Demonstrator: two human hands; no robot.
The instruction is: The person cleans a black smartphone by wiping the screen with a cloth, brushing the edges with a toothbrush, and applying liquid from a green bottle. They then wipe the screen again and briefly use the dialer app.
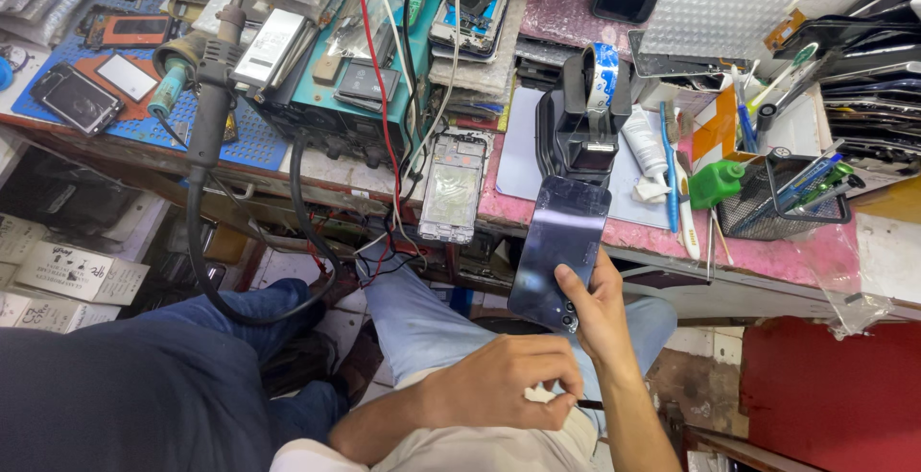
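Across the upper half of frame: cluttered workbench (pixel 767 261), pink-topped at right, edge running from left down toward right. Upper left: blue mat (pixel 254 141) with two small phones on it. Top centre: teal box unit (pixel 321 88) stacked with parts, red and black wires (pixel 384 127) hanging off bench edge. Left of that: hot-air handle (pixel 213 88) standing over bench, black hose looping down past a dark-trousered knee at lower left. Centre, overhanging bench edge: bare phone frame (pixel 453 187), silver. Right of it: black stand (pixel 585 122) on a pale mat. Right: mesh basket (pixel 779 205) with pens, green bottle (pixel 718 184) just beside it.

Centre of frame, below bench edge: dark phone (pixel 558 253), back cover up, glossy blue-black, tilted, top corner overlapping bench edge near black stand, camera lenses at lower end. Right hand (pixel 600 314) wrapped round lower right edge of phone, thumb on back near lenses, closed grip holding it. Left hand (pixel 499 381) low centre, curled fist, pinching thin dark tool (pixel 585 403), only tip visible; clear of phone, just below it.

Open room: gap between bench edge and lap, light jeans below. Tight at left with wires and hose; freer at right over red floor patch (pixel 825 395).
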